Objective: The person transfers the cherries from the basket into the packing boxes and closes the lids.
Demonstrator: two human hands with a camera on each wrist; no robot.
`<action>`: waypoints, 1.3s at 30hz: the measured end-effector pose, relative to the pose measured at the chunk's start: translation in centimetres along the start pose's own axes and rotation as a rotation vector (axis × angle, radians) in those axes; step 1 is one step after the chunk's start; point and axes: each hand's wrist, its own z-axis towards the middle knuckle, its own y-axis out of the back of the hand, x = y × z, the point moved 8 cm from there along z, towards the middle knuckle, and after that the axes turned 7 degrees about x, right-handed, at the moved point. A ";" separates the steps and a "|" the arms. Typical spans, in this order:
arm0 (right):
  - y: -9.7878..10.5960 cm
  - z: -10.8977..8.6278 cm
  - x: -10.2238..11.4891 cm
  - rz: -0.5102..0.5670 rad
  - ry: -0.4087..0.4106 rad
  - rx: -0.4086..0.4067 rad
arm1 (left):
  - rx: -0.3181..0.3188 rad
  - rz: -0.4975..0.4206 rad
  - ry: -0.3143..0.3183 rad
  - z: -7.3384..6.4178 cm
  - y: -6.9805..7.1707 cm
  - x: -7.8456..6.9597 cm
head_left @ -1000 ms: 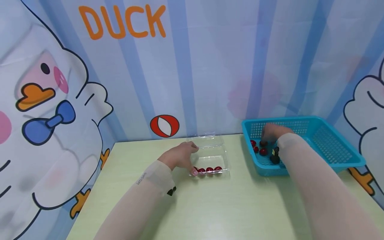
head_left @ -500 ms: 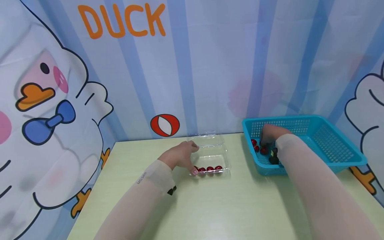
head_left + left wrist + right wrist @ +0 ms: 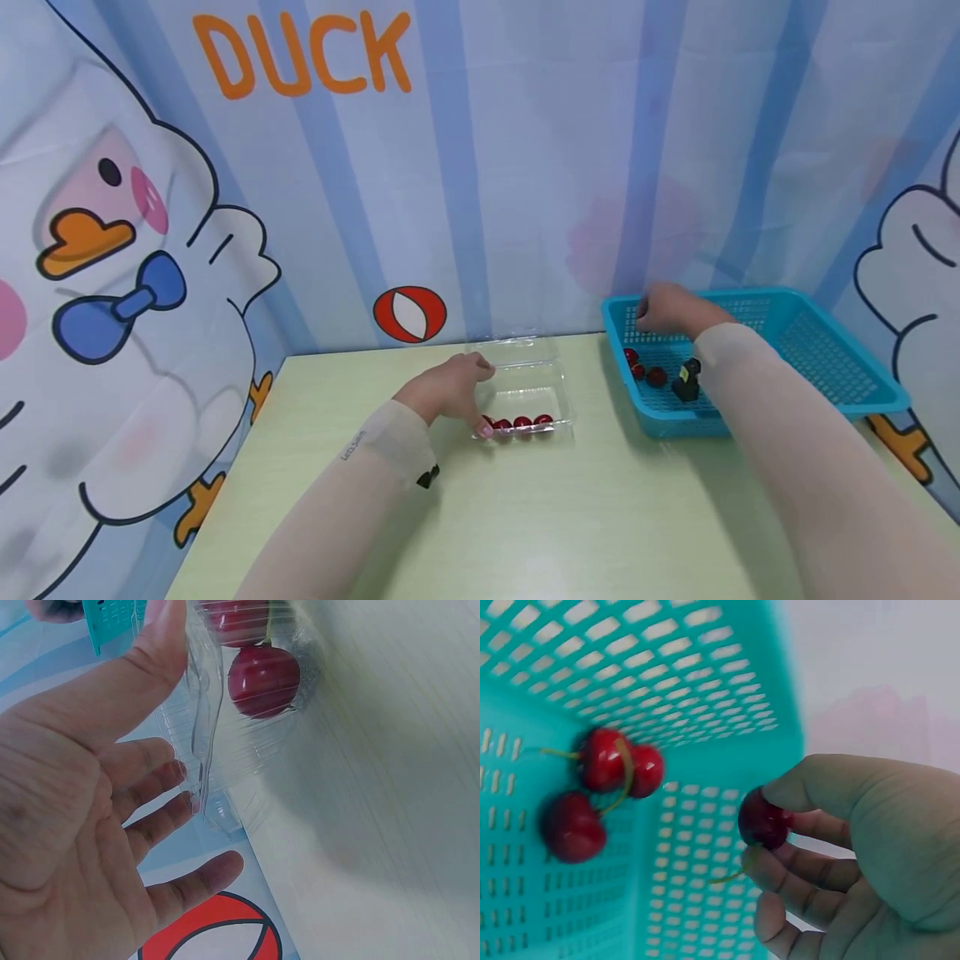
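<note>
My left hand (image 3: 446,390) holds the left side of a clear plastic clamshell box (image 3: 567,392), thumb at its front corner and fingertips at the side rim. The box's lid stands folded back, and several red cherries (image 3: 522,423) lie in a row along its front. Over the left part of a blue mesh basket (image 3: 787,296), my right hand (image 3: 678,311) pinches a dark red cherry (image 3: 763,817) between thumb and fingers, its green stem hanging down. Below, in the basket's corner, lie 3 more cherries (image 3: 600,761) with stems.
The pale wooden table (image 3: 540,517) carries both containers. Behind it hangs a blue-striped cloth (image 3: 525,167) with duck drawings and a red ball print. A small black device (image 3: 686,382) is at the right wrist, over the basket.
My right hand has risen from the basket floor toward the back rim, with a cherry in its fingers. My left hand and the box have stayed in place.
</note>
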 end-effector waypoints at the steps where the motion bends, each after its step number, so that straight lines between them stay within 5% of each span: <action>1: 0.3 -0.2 0.6 -0.008 0.003 -0.025 | -0.001 0.001 0.000 0.0 0.0 0.0; 11: 0.7 -1.7 8.8 -0.045 0.108 -0.112 | -0.003 0.002 -0.001 0.0 0.0 0.3; 18: -3.3 -1.0 14.6 -0.059 0.279 -0.004 | 0.000 0.005 -0.005 -0.1 -0.1 0.2; 23: -7.0 -0.2 17.7 -0.111 0.324 0.093 | 0.000 0.019 -0.008 -0.2 0.1 0.1; 32: -13.0 1.5 19.8 -0.120 0.339 0.197 | 0.002 0.017 -0.029 -0.1 0.1 -0.1; 39: -15.6 2.4 20.1 -0.095 0.326 0.210 | -0.010 0.048 -0.043 -0.2 0.3 -0.3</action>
